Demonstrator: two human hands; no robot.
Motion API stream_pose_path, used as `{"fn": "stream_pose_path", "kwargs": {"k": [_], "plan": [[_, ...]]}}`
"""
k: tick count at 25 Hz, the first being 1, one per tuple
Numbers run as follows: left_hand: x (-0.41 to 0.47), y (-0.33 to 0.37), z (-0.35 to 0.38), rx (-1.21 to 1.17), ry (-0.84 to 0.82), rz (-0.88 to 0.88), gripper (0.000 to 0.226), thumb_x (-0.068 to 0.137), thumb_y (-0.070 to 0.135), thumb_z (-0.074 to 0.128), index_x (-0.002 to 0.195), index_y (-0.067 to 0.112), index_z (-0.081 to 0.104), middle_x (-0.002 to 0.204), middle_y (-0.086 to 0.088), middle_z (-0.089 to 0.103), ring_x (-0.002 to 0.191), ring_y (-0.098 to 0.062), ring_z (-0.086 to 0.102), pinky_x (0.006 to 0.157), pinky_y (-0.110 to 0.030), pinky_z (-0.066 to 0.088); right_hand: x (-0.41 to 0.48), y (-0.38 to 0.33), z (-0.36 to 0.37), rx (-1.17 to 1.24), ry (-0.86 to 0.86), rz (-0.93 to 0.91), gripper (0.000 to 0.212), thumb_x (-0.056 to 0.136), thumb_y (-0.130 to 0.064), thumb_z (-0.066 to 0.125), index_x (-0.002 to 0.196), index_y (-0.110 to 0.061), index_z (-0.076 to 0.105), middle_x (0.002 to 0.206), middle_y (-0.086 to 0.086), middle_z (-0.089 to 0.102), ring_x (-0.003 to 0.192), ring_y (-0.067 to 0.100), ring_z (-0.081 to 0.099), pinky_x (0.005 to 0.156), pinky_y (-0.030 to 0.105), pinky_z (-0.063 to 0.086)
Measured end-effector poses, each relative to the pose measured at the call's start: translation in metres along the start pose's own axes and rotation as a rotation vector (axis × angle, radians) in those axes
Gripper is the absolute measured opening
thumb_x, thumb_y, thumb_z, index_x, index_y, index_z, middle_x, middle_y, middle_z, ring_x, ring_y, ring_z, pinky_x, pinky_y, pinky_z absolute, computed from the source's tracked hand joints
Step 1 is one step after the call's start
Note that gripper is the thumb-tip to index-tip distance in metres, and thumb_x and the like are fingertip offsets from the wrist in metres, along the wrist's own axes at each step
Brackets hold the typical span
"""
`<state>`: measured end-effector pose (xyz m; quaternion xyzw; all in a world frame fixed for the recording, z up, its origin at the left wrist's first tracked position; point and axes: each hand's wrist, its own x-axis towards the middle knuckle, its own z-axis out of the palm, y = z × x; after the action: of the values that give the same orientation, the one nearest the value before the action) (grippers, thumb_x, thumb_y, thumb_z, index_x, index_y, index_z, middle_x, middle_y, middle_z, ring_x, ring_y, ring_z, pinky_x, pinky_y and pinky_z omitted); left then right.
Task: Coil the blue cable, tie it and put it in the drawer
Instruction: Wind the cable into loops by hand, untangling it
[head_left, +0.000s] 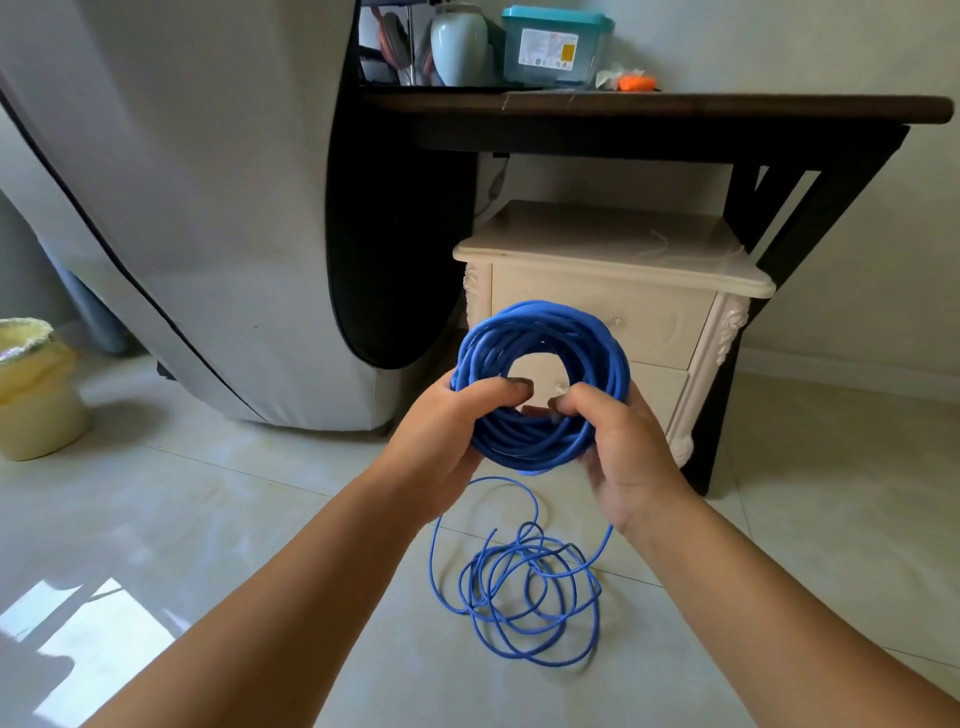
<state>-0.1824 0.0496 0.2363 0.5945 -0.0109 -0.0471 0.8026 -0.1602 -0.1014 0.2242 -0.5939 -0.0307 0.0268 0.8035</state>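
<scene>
Both the left grip (441, 447) and right grip (623, 447) clasp the lower rim of the blue coil (540, 325) held before the closed drawer (602, 314), yet loose cable (530, 561) lies tangled on the floor (260, 519); hasty winding risks knots or slipped turns.

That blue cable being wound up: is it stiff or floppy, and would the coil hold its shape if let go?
Probably springy, not limp: the loose length on the floor lies in open, arching loops. The coil would likely spring apart if released; the left hand and right hand both grip it.
</scene>
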Motion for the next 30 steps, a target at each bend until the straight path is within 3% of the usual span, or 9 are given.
{"fn": "stream_pose_path", "kwargs": {"k": [3, 7, 9, 11, 15, 19, 23, 27, 30], "plan": [[0.0, 0.01, -0.013, 0.308, -0.074, -0.083, 0.064, 0.07, 0.035, 0.083, 0.128, 0.02, 0.06, 0.119, -0.004, 0.071, 0.111, -0.018, 0.066, 0.101, -0.043, 0.047, 0.004, -0.01, -0.008, -0.144, 0.066, -0.054, 0.031, 0.068, -0.001, 0.058, 0.092, -0.02, 0.062, 0.07, -0.002, 0.059, 0.071, 0.017, 0.066, 0.068, 0.035, 0.051], [0.0, 0.016, -0.016, 0.774, -0.092, 0.195, 0.106, 0.069, 0.012, 0.08, 0.152, 0.046, 0.023, 0.149, 0.016, 0.04, 0.136, -0.003, 0.04, 0.11, -0.033, 0.039, -0.003, -0.014, -0.015, -0.746, -0.072, -0.22, 0.041, 0.061, -0.012, 0.068, 0.094, -0.035, 0.058, 0.084, -0.013, 0.065, 0.074, 0.008, 0.063, 0.068, 0.029, 0.05], [-0.002, 0.006, -0.006, 1.089, -0.158, 0.338, 0.106, 0.072, 0.006, 0.075, 0.154, 0.041, 0.018, 0.143, 0.012, 0.043, 0.128, -0.005, 0.046, 0.104, -0.026, 0.045, -0.01, -0.013, -0.008, -1.015, -0.22, -0.28, 0.045, 0.064, -0.017, 0.069, 0.1, -0.037, 0.053, 0.093, -0.014, 0.061, 0.083, 0.012, 0.062, 0.073, 0.035, 0.052], [0.0, -0.005, 0.002, 1.182, -0.094, 0.389, 0.097, 0.076, 0.007, 0.07, 0.154, 0.038, 0.022, 0.127, 0.005, 0.059, 0.109, -0.011, 0.059, 0.093, -0.026, 0.05, -0.015, -0.014, -0.003, -1.166, -0.272, -0.331, 0.048, 0.07, -0.019, 0.068, 0.107, -0.037, 0.044, 0.094, -0.017, 0.057, 0.085, 0.016, 0.059, 0.077, 0.037, 0.051], [0.003, -0.01, 0.001, 1.054, 0.055, 0.384, 0.061, 0.075, 0.005, 0.067, 0.13, 0.029, 0.057, 0.097, 0.008, 0.07, 0.085, -0.007, 0.066, 0.077, -0.023, 0.052, -0.015, -0.024, -0.012, -1.065, -0.27, -0.265, 0.07, 0.069, -0.03, 0.076, 0.118, -0.046, 0.029, 0.106, -0.019, 0.054, 0.088, 0.013, 0.063, 0.08, 0.032, 0.052], [0.005, 0.002, -0.017, 0.691, 0.238, 0.336, 0.039, 0.075, -0.004, 0.073, 0.101, 0.024, 0.066, 0.086, 0.001, 0.072, 0.08, -0.017, 0.069, 0.077, -0.04, 0.058, -0.005, -0.021, -0.035, -0.848, -0.435, 0.052, 0.071, 0.064, -0.036, 0.09, 0.119, -0.041, 0.044, 0.106, -0.016, 0.068, 0.098, 0.007, 0.069, 0.082, 0.028, 0.055], [0.007, 0.009, -0.025, 0.287, 0.33, 0.216, 0.036, 0.077, -0.005, 0.068, 0.103, 0.019, 0.066, 0.092, -0.011, 0.069, 0.085, -0.026, 0.065, 0.092, -0.056, 0.052, -0.008, -0.003, -0.024, -0.596, -0.347, -0.005, 0.066, 0.064, -0.039, 0.088, 0.118, -0.037, 0.052, 0.111, -0.02, 0.07, 0.109, -0.009, 0.061, 0.09, 0.018, 0.047], [0.008, 0.009, -0.022, 0.147, 0.336, 0.201, 0.033, 0.08, -0.007, 0.063, 0.107, 0.012, 0.063, 0.092, -0.013, 0.064, 0.085, -0.029, 0.061, 0.085, -0.05, 0.054, -0.013, 0.005, -0.003, -0.357, -0.223, -0.11, 0.059, 0.077, -0.016, 0.081, 0.123, -0.032, 0.049, 0.109, -0.011, 0.068, 0.099, -0.003, 0.066, 0.083, 0.019, 0.052], [0.007, 0.002, -0.013, -0.017, 0.3, 0.178, 0.043, 0.076, -0.004, 0.062, 0.119, 0.001, 0.057, 0.093, -0.013, 0.059, 0.083, -0.028, 0.056, 0.076, -0.041, 0.048, -0.017, 0.017, 0.012, -0.311, -0.152, -0.141, 0.07, 0.076, -0.017, 0.083, 0.129, -0.034, 0.041, 0.109, -0.006, 0.066, 0.099, 0.004, 0.067, 0.082, 0.022, 0.054]]}}
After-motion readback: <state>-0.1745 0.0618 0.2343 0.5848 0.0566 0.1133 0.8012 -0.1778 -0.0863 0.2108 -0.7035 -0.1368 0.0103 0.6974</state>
